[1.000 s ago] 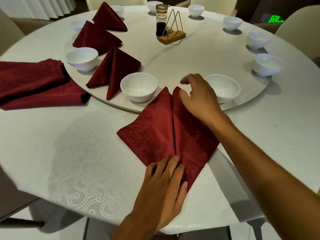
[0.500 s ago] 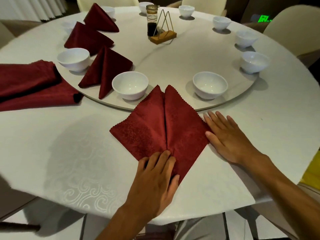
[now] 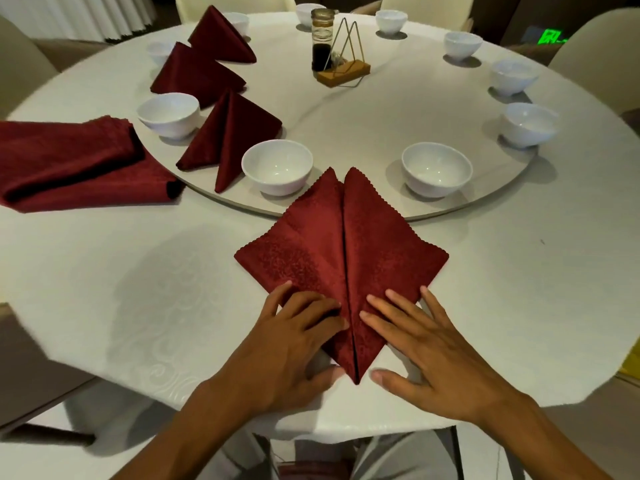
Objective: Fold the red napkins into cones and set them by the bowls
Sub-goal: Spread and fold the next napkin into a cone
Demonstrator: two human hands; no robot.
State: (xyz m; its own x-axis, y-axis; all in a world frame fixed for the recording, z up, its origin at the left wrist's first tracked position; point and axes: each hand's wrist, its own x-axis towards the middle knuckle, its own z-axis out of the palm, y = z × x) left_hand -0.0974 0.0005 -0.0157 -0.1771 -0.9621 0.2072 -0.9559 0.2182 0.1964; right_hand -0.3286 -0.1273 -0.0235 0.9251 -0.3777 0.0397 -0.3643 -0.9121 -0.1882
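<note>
The red napkin (image 3: pixel 341 251) lies flat on the table (image 3: pixel 138 306) near its front edge, just short of the raised turntable (image 3: pixel 381 112), its two flaps meeting along a centre seam in a kite shape whose point aims at the person. Both hands rest on the near end, probably to keep the flaps from springing open and to sharpen the creases: the left hand (image 3: pixel 294 344) lies on the left flap with fingers somewhat bent and its thumb at the tip, while the right hand (image 3: pixel 426 344) is spread flat, fingers straight, on the right flap. Three finished cones (image 3: pixel 228 136) stand on the turntable beside white bowls (image 3: pixel 277 166), which suggests where this one is meant to go; the nearest bowl to the right (image 3: pixel 437 168) has none. More unfolded napkins (image 3: pixel 69 161) wait stacked at the left. A green lit sign (image 3: pixel 550 38) glows beyond the table, its characters too blurred to read; the dark sauce bottle (image 3: pixel 322 43) shows no legible label.
</note>
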